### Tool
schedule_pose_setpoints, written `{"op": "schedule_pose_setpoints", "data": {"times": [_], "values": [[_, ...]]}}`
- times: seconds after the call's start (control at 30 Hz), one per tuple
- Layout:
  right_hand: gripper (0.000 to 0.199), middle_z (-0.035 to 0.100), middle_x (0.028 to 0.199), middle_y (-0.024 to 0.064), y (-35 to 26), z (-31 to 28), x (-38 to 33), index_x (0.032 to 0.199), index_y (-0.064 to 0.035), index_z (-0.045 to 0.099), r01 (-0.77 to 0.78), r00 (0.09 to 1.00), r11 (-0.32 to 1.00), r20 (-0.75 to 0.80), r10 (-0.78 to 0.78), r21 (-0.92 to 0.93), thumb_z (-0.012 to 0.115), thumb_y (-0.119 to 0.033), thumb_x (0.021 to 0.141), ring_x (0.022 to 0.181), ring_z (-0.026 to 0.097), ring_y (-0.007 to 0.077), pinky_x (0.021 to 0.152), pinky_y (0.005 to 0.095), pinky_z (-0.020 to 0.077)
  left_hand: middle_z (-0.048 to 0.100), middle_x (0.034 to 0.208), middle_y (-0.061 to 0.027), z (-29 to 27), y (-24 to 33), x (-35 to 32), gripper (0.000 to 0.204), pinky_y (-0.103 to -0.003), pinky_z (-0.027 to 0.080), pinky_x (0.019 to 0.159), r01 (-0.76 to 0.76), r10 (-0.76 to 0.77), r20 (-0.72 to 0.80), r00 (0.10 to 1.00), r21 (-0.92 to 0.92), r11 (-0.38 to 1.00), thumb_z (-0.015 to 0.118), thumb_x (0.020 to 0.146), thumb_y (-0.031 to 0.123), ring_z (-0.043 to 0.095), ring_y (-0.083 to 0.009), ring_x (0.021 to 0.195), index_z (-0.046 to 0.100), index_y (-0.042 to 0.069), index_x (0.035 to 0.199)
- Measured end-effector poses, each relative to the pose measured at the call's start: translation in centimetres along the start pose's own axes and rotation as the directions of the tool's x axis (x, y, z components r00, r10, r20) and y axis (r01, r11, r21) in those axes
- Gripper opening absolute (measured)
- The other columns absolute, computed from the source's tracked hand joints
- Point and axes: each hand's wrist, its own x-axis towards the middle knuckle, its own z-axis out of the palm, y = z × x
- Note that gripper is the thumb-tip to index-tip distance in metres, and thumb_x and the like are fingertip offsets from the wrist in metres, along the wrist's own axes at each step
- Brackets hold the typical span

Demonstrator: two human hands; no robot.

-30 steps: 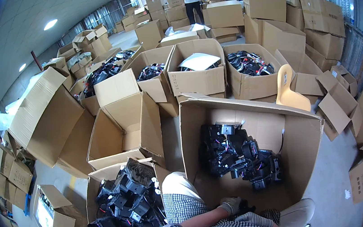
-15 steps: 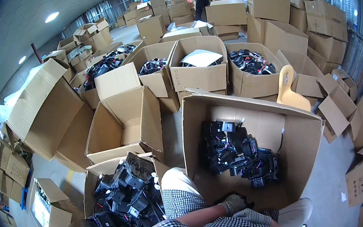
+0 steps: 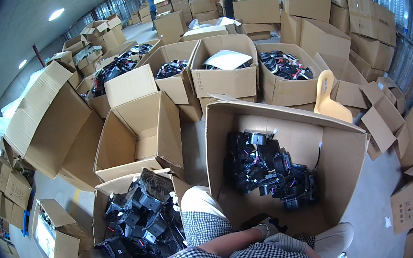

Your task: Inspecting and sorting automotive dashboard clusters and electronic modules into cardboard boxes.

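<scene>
My left hand [image 3: 267, 229], in a pale work glove, is closed on a dark black part [image 3: 253, 222] at my lap, by the near edge of the large box. Its exact kind is not clear. Close beside it my right hand [image 3: 286, 243], also gloved, curls inward with its back turned up. Its fingertips are hidden, so what they hold does not show. Inside the large open carton [image 3: 345, 184] in front of me lie several black plastic units with wires [image 3: 273, 167]. At my left, another carton [image 3: 97, 207] is heaped with similar black units [image 3: 146, 208].
An open cardboard box [image 3: 123, 144] stands ahead on the left. Farther back, boxes hold more black parts [image 3: 286, 66] and a white sheet [image 3: 228, 60]. A yellow plastic seat [image 3: 328, 101] sits beyond the large carton. Two people stand in the background among stacked cartons.
A person in blue has come into view at the back left, and the person in white has shifted. My left hand has moved slightly, staying near the right one at my lap.
</scene>
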Motion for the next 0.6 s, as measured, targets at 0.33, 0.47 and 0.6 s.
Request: {"op": "schedule_pose_setpoints", "data": {"times": [0.33, 0.47, 0.6], "values": [[0.027, 0.069, 0.096, 0.0097, -0.2, 0.4, -1.0, 0.104, 0.0018, 0.065, 0.124, 0.992, 0.980, -0.019, -0.128, -0.154, 0.056, -0.021, 0.092, 0.091, 0.064, 0.0161, 0.086, 0.0296, 0.0479, 0.058, 0.126, -0.0095, -10.9, -6.1, -7.2, 0.041, -0.040, 0.041, 0.101, -0.276, -0.338, -0.146, 0.930, -0.884, -0.378, 0.055, 0.092, 0.030, 0.055, -0.0244, 0.114, 0.053, 0.006, 0.125], [0.030, 0.066, 0.085, 0.0150, -4.1, 0.0, -0.5, 0.095, 0.0023, 0.065, 0.077, 0.997, 0.968, 0.007, -0.078, -0.238, 0.052, -0.025, 0.092, 0.080, 0.064, 0.0218, 0.076, 0.0336, 0.0489, 0.050, 0.137, -0.0078, -21.7, -3.7, -12.5, 0.059, -0.048, 0.029, 0.110, -0.519, -0.441, -0.273, 0.855, -0.422, -0.744, 0.052, 0.091, 0.048, 0.045, -0.0264, 0.126, 0.045, 0.011, 0.137], [0.032, 0.060, 0.072, 0.0093, -6.5, 0.5, 0.9, 0.089, 0.0005, 0.065, 0.003, 1.000, 0.982, 0.002, -0.003, -0.189, 0.055, -0.030, 0.092, 0.066, 0.056, 0.0179, 0.068, 0.0317, 0.0471, 0.045, 0.142, -0.0075, -25.0, -4.6, -17.0, 0.062, -0.053, 0.031, 0.107, -0.690, -0.564, -0.416, 0.714, -0.276, -0.669, 0.050, 0.090, 0.055, 0.040, -0.0288, 0.130, 0.043, 0.016, 0.138]]}}
